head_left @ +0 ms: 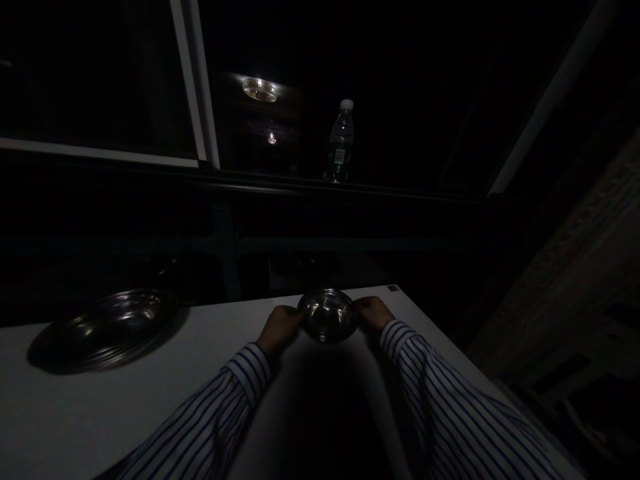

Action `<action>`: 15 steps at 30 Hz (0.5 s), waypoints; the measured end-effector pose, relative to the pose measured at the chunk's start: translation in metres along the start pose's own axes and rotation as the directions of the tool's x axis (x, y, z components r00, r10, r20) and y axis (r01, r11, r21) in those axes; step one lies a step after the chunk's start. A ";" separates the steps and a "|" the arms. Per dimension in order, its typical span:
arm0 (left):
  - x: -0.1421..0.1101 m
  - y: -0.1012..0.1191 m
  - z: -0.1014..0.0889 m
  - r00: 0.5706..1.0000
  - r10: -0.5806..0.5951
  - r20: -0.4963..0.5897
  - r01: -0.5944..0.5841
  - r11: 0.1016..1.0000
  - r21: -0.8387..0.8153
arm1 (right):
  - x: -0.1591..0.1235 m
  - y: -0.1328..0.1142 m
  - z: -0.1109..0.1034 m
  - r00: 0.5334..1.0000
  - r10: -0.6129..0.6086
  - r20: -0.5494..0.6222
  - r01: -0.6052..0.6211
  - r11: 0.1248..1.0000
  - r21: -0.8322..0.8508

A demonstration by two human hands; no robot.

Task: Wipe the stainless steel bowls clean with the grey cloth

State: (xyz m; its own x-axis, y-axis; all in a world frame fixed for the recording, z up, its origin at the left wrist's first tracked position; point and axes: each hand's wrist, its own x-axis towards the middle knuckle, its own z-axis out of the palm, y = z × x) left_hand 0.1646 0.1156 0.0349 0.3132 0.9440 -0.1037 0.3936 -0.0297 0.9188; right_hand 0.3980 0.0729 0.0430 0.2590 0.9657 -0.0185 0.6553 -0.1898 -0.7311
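Observation:
A small round metal bowl [327,316] is between my two hands, near the far edge of the white table [220,380]. My left hand [281,328] is closed on the left side of its rim, and my right hand [373,312] pinches the right side. The shiny inside faces up toward me. In the dim light I cannot tell whether the bowl touches the table or is held just above it. Both forearms wear blue-and-white striped sleeves.
A stack of larger metal dishes [107,330] lies on the table at the left. Beyond the table, a plastic bottle [341,143] with a white cap stands on a dark ledge [270,187] by a window. A small dark square [393,288] marks the table's far right corner.

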 end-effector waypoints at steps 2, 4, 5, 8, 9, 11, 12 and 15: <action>0.001 0.003 0.011 1.000 0.014 0.027 -0.014 1.000 0.000 | -0.003 0.011 -0.007 1.000 0.017 -0.019 -0.017 1.000 0.019; 0.002 0.005 0.020 0.999 0.023 0.048 -0.024 1.000 0.008 | -0.005 0.020 -0.011 0.999 0.034 -0.037 -0.033 0.999 0.033; 0.002 0.006 0.024 0.998 0.027 0.057 -0.028 1.000 0.014 | -0.005 0.024 -0.013 0.998 0.042 -0.046 -0.040 0.998 0.038; 0.004 0.009 0.033 0.996 0.035 0.077 -0.038 0.999 0.036 | -0.007 0.034 -0.016 0.996 0.057 -0.069 -0.053 0.997 0.055; 0.004 0.009 0.035 0.996 0.038 0.081 -0.041 0.998 0.042 | -0.007 0.036 -0.017 0.995 0.062 -0.076 -0.058 0.997 0.058; 0.005 0.010 0.037 0.995 0.041 0.086 -0.046 0.997 0.055 | -0.008 0.040 -0.017 0.994 0.070 -0.083 -0.065 0.996 0.062; 0.006 0.010 0.038 0.995 0.042 0.088 -0.047 0.997 0.061 | -0.008 0.041 -0.017 0.994 0.073 -0.086 -0.067 0.996 0.062; 0.007 0.009 0.041 0.995 0.039 0.091 -0.046 0.996 0.075 | -0.008 0.043 -0.017 0.992 0.081 -0.091 -0.076 0.995 0.058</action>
State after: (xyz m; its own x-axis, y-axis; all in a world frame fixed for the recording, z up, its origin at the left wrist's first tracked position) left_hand 0.2056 0.1083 0.0273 0.4060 0.9082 -0.1016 0.4424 -0.0980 0.8914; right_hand 0.4360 0.0540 0.0229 0.3752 0.9268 -0.0156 0.5916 -0.2525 -0.7656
